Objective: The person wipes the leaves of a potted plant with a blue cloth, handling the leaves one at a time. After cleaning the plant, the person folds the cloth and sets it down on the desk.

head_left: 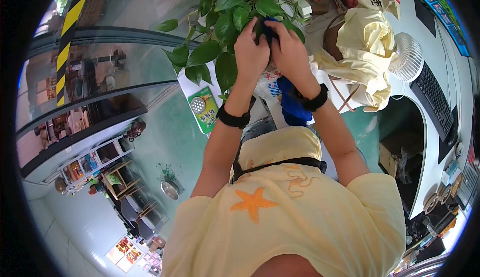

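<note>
A leafy green potted plant [230,24] fills the top centre of the head view. My left hand [251,54] and my right hand [291,56] meet among its leaves, fingers curled inward. Between their fingertips is a dark blue, cloth-like piece [271,23], mostly covered by the fingers. My right fingers close on it; what the left fingers grip is hidden. Beneath my right wrist hangs a bright blue cloth or bag [296,104], beside a clear plastic wrapper [270,87]. Both wrists wear black bands.
A green booklet [204,114] with a perforated round lid [198,105] lies at the left. Pale yellow fabric [365,47] drapes over a chair to the right. Beyond it are a white fan [406,57] and a keyboard [434,97] on a curved desk. A glass partition is at left.
</note>
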### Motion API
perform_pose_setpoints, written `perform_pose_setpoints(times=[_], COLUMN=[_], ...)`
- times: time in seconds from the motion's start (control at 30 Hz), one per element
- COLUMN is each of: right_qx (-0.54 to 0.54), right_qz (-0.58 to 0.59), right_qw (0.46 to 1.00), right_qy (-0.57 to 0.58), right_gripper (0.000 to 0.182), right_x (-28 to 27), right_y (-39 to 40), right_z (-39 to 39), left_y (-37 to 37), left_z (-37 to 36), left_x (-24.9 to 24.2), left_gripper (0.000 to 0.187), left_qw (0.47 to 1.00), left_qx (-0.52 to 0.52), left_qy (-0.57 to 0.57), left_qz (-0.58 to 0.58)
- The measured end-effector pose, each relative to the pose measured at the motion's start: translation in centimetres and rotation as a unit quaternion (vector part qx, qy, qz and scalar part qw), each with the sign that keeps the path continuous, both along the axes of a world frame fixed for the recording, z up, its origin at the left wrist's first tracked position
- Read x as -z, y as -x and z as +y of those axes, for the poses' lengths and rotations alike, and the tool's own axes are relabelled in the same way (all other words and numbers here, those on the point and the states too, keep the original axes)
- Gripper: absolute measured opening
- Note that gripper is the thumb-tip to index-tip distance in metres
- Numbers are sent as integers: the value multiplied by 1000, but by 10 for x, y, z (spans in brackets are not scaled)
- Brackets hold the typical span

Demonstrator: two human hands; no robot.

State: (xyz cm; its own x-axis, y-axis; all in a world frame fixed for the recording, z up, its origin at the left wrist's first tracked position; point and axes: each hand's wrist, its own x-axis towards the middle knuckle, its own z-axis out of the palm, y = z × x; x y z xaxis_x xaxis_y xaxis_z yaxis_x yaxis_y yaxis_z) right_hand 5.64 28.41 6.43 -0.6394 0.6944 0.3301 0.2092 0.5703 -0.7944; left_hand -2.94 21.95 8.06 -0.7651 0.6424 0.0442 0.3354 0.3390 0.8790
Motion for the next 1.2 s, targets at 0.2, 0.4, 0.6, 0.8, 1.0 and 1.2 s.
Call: perform_pose_setpoints(times=[0.2, 0.4, 0.6, 0.8, 1.0, 1.2], right_qx=[50, 95, 37, 27, -21, -50], right_qz=[43, 119, 15, 9, -14, 23], right_qw=[994, 984, 999, 999, 999, 995], right_qy=[82, 95, -13, 33, 43, 83], right_gripper=[31, 31, 28, 27, 33, 37], right_x=[14, 6, -8, -9, -26, -18], right_y=[3, -7, -7, -2, -31, -52], right_z=[14, 13, -6, -5, -24, -48], left_y=[-1, 1, 0, 0, -1, 2], left_z=[-1, -2, -1, -4, -7, -5], left_x=[-6, -2, -2, -2, -19, -38], left_gripper=[43, 42, 41, 39, 42, 48], left_qw=[999, 997, 1000, 998, 939, 920], left_qx=[0, 6, 5, 9, -49, -6], left_qy=[37, 49, 16, 0, -104, -97], left_qz=[-17, 58, 0, -67, -323, -380])
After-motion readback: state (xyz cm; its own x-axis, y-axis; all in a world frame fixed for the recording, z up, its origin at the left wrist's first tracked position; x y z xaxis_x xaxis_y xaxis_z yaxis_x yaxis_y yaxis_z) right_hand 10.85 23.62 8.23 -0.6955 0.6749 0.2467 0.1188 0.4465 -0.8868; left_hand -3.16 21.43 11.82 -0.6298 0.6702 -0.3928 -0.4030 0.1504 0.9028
